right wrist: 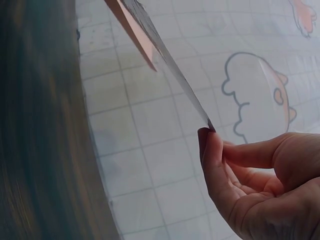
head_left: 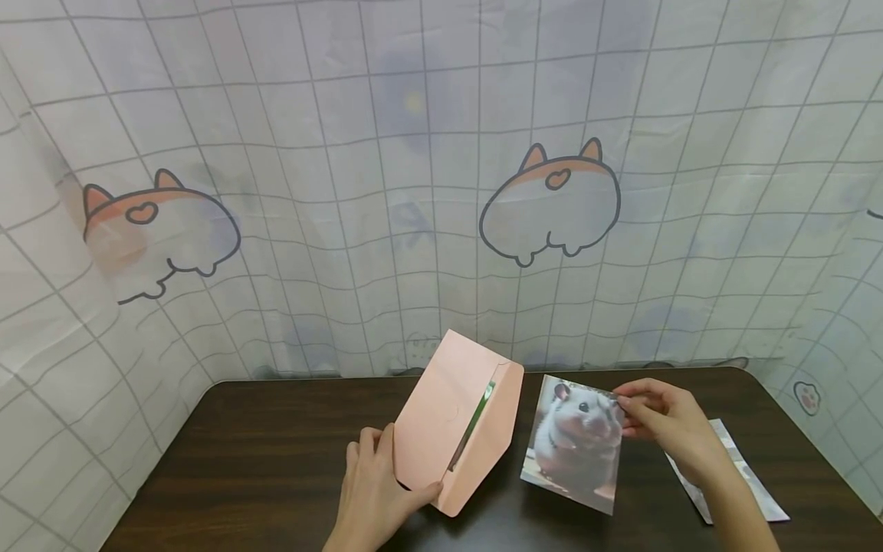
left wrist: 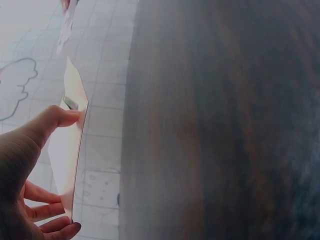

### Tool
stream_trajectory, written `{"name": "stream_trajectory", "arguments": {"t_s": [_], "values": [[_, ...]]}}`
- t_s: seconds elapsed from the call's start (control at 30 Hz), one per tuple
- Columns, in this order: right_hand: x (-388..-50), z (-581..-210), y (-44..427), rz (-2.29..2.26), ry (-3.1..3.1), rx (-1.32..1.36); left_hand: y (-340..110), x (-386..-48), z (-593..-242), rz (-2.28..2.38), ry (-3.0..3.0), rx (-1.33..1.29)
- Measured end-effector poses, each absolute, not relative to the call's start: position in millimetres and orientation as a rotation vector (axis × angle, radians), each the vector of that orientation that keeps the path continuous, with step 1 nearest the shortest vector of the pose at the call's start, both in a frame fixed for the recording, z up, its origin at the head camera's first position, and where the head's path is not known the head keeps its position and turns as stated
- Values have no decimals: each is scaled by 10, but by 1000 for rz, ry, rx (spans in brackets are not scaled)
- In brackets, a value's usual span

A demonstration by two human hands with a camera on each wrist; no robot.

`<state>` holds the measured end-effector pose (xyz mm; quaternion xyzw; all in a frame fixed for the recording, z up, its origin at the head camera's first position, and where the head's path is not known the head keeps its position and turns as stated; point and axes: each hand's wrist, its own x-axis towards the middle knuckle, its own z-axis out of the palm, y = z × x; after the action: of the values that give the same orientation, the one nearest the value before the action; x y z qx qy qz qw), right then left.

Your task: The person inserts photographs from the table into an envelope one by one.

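A pink envelope with its flap unfolded is held tilted above the table by my left hand. The left thumb lies on the front near the opening, and the fingers are round the far edge. Inside the opening a green strip of something shows; the rest of it is hidden. My right hand pinches a photo card with a hamster picture by its upper right corner. The card hangs to the right of the envelope, apart from it. In the right wrist view the card appears edge-on.
On the dark wooden table, a whitish card or paper stack lies at the right, partly behind my right forearm. A white checked curtain with cartoon animal prints hangs behind the table.
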<state>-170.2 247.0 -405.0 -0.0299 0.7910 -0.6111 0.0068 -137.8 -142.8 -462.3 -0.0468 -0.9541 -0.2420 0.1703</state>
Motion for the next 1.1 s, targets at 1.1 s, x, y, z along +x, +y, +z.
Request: {"name": "stream_trajectory", "arguments": {"t_s": [1.1], "values": [[-1671,-4042,2001,-2001,2419,24,-1353,-1370,-4596,-718,-2760,-157]]}}
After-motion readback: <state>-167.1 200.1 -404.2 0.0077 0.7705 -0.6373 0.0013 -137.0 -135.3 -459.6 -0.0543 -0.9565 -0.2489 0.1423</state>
